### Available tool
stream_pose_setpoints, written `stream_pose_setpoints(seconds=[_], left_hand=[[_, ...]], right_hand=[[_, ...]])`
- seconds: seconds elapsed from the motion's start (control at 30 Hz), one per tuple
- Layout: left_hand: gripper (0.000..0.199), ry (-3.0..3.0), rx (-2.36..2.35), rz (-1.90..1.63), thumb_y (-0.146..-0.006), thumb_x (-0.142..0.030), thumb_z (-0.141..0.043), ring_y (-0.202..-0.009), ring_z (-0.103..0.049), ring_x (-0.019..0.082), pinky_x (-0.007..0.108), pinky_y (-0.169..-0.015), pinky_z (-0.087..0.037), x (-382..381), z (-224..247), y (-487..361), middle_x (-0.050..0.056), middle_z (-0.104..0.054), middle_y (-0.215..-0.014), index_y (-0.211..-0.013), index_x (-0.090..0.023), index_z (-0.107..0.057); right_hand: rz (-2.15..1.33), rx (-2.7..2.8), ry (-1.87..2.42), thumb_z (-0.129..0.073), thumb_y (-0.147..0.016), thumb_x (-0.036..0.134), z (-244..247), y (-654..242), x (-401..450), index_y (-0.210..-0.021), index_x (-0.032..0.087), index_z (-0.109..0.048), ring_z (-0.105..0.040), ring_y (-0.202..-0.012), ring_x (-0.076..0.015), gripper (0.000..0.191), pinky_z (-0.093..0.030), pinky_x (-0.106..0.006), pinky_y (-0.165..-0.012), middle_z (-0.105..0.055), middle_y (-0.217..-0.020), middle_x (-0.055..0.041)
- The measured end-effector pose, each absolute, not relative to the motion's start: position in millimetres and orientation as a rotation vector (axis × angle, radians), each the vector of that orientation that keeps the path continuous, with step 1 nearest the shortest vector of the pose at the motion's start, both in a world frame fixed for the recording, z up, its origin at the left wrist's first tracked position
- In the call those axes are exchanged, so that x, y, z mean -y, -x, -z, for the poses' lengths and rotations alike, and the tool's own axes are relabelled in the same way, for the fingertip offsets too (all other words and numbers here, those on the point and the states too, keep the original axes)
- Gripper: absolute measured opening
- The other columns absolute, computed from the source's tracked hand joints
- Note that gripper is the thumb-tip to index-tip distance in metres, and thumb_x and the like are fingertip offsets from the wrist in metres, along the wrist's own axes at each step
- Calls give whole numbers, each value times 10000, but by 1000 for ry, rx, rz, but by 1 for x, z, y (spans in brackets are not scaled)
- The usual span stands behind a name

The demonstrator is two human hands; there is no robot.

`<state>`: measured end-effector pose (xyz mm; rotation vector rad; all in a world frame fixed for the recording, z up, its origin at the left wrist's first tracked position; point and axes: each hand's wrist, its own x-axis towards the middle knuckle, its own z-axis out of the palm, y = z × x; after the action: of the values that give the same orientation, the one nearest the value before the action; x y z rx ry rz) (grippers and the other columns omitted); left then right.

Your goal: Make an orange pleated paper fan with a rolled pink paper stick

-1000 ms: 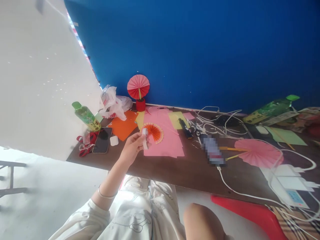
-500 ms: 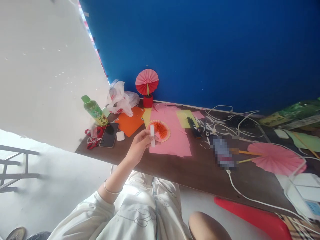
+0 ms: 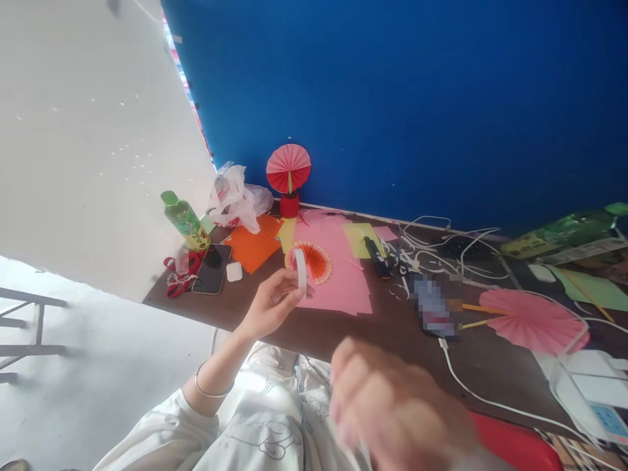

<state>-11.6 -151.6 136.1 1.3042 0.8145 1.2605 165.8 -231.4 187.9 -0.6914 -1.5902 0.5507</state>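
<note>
My left hand is closed on a white roll of tape, pinched between thumb and fingers above the table's front part. Just behind it, an orange pleated paper rosette with a cream edge lies on pink paper sheets. The roll covers part of the rosette's left side. My right hand is raised close to the camera at the lower right. Its fingers look curled but are smeared by motion, and whether it holds anything cannot be made out.
A pink and red paper fan stands in a red pot at the back. To the left are a green bottle, a phone and orange paper. Scissors, white cables and a pink fan lie at the right.
My right hand has come into view at the lower right. The left hand has moved slightly down, and the roll has turned so that its ring shape shows.
</note>
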Motion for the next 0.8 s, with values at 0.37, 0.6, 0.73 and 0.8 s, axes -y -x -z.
stream_pose_setpoints(seconds=[0.37, 0.6, 0.73, 0.8], left_hand=[[245, -2721, -923, -1407, -813, -90, -527, -963, -605, 171, 394, -921, -449, 144, -116, 12, 60, -680, -946, -1040, -173, -563], [280, -2675, -1051, -1898, -785, -161, -593, -1134, -525, 216, 416, -943, -451, 144, -98, 13, 50, -625, -1100, -1048, -257, -582], [420, -2036, -1120, -2057, -771, -239, -617, -1140, -507, 275, 466, -901, -462, 142, -97, 10, 121, -536, -1207, -1177, -235, -510], [460, -1832, -1036, -1964, -802, -241, -577, -1093, -538, 261, 447, -882, -471, 139, -102, 9, 143, -554, -1166, -1243, -204, -449]], right_hand=[[-489, 1695, 1100, -585, -784, 187, -172, -151, 162, -879, 190, -603, -500, -606, -115, 97, -451, -251, -568, -553, -709, -4], [-600, 1552, 1018, -558, -805, 152, -156, -160, 166, -891, 206, -623, -552, -667, -136, 120, -494, -260, -594, -570, -753, -28], [-551, 1539, 980, -555, -801, 112, -147, -163, 170, -933, 227, -634, -556, -666, -137, 192, -492, -269, -598, -575, -754, -25], [-493, 1574, 986, -561, -798, 114, -146, -164, 170, -955, 228, -635, -563, -684, -146, 208, -492, -281, -615, -592, -768, -34]])
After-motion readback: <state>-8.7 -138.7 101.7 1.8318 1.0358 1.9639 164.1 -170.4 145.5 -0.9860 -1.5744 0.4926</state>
